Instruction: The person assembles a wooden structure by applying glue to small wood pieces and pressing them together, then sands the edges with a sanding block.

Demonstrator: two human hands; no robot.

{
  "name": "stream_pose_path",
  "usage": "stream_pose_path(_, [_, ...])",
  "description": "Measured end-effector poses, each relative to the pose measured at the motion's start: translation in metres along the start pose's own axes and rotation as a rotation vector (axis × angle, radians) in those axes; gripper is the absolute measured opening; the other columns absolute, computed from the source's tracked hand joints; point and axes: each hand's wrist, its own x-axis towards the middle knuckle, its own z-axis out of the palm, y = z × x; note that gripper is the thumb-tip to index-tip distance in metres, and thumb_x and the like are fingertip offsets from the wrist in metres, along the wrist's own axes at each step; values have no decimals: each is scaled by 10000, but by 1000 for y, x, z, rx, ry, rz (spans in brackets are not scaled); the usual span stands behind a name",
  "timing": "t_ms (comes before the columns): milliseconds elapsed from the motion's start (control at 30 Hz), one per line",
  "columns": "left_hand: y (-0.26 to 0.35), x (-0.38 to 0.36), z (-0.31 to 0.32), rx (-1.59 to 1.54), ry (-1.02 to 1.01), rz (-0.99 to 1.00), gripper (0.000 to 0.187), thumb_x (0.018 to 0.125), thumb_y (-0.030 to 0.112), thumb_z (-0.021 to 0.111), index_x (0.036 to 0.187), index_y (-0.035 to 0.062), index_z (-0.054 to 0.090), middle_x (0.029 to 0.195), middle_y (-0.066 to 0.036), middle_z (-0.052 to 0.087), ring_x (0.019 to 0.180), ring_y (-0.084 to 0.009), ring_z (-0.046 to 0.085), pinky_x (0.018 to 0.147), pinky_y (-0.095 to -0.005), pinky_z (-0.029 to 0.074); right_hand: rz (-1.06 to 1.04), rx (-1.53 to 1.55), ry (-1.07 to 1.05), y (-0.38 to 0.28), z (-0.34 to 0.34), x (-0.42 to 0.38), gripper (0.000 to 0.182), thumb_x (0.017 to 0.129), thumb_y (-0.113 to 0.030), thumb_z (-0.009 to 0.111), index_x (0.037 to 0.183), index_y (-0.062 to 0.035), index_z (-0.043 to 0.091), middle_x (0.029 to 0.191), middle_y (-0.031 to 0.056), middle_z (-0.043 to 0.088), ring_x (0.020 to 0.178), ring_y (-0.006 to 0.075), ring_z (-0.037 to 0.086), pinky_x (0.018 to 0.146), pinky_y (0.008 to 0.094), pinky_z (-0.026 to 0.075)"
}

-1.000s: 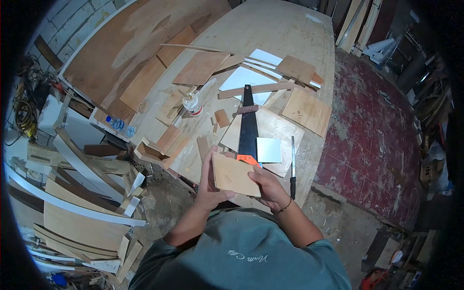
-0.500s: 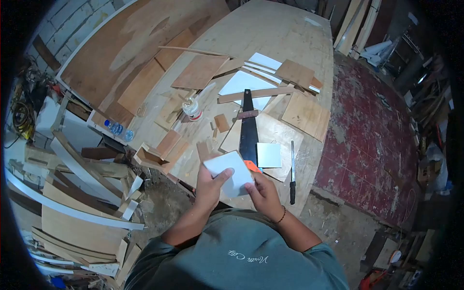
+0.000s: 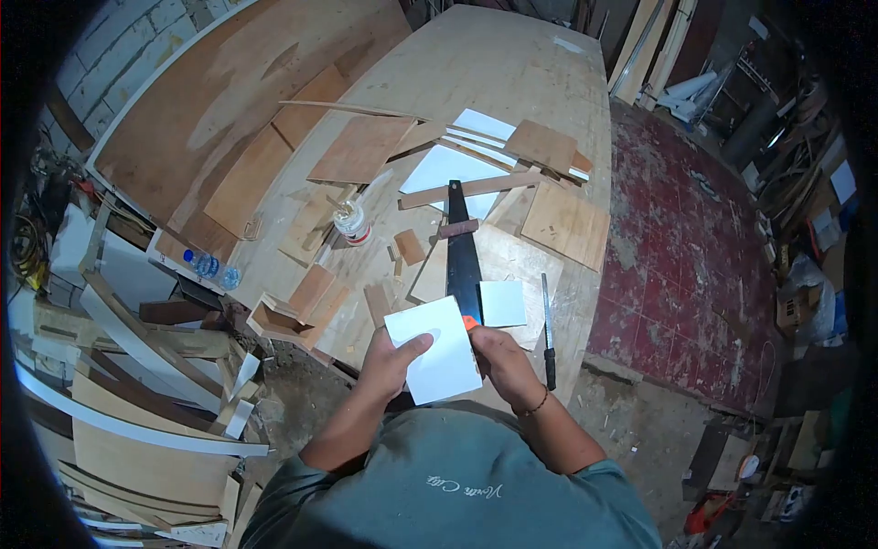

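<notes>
Both hands grip one white square board (image 3: 434, 350) in front of the person's chest, over the near edge of the table (image 3: 512, 73). The left hand (image 3: 389, 359) pinches its left side. The right hand (image 3: 498, 359) holds its right edge. A saw (image 3: 460, 249) lies on the table just behind the board.

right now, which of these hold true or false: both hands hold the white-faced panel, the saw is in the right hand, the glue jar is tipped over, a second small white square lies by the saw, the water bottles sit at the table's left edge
1. Both hands hold the white-faced panel. True: the left hand and right hand grip its sides.
2. The saw is in the right hand. False: it lies flat on the table, blade pointing away from the person.
3. The glue jar is tipped over. False: it stands upright.
4. A second small white square lies by the saw. True: it lies just right of the blade.
5. The water bottles sit at the table's left edge. True.
</notes>
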Motion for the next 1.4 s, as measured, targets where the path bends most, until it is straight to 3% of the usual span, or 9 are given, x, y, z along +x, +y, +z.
stream_pose_path(133, [6,4,-3,-82,55,26,386,833,129,678,1144,-47,531,1005,-117,637,891,-193,633,766,-320,514,38,174,85,-9,10,9,258,932,-277,533,859,-35,585,744,-18,538,652,56,474,587,201,381])
stream_pose_path(233, [14,1,-12,12,78,31,325,860,141,641,1114,-48,571,975,-92,648,880,-158,619,778,-295,486,31,-80,71,-21,28,9,144,921,-174,570,832,-63,548,720,-54,481,645,34,422,572,197,344])
stream_pose_path(533, [16,-3,-32,71,86,-10,374,908,251,608,1126,-51,573,984,-88,646,874,-146,607,766,-286,480,-128,-400,212,8,41,20,224,974,-205,472,856,-27,539,725,-17,495,670,67,468,600,228,396])
stream_pose_path(733, [57,-1,-83,-14,273,112,366,909,251,607,1123,-43,576,986,-77,642,878,-142,604,762,-281,478,9,9,40,-2,91,54,267,974,-246,468,957,-10,591,837,38,620,756,115,583,690,254,469])
stream_pose_path(867, [94,3,-124,-30,337,101,345,906,241,612,1124,-24,584,977,-68,642,863,-131,602,760,-276,479,-118,-173,-11,12,114,89,232,958,-213,506,966,-1,600,862,50,639,782,108,582,715,258,466])
stream_pose_path(1067, [174,15,-183,387,85,286,291,845,173,657,1060,-20,621,930,-71,663,829,-143,609,734,-292,479,-134,-215,37,22,142,147,194,947,-166,505,946,3,600,845,48,639,758,104,559,720,256,456])
stream_pose_path(1133, [196,19,-198,960,19,128,269,785,150,683,988,-23,645,854,-118,674,789,-182,628,724,-314,481,-180,-269,32,30,149,167,196,944,-168,513,925,6,602,846,49,645,766,104,560,735,253,457])
stream_pose_path(1300, [208,52,-247,1211,131,148,266,741,178,697,934,-1,655,852,-189,660,807,-293,642,740,-360,488,-151,-99,60,56,149,209,481,919,-139,553,1351,-15,382,1118,93,595,958,153,574,823,274,455])
stream_pose_path(1400, [192,74,-284,1321,226,143,275,729,200,700,911,0,647,869,-200,657,840,-343,634,753,-391,488,-114,-107,187,54,139,208,448,922,-164,558,1330,-33,428,1087,82,611,942,148,574,830,282,457])
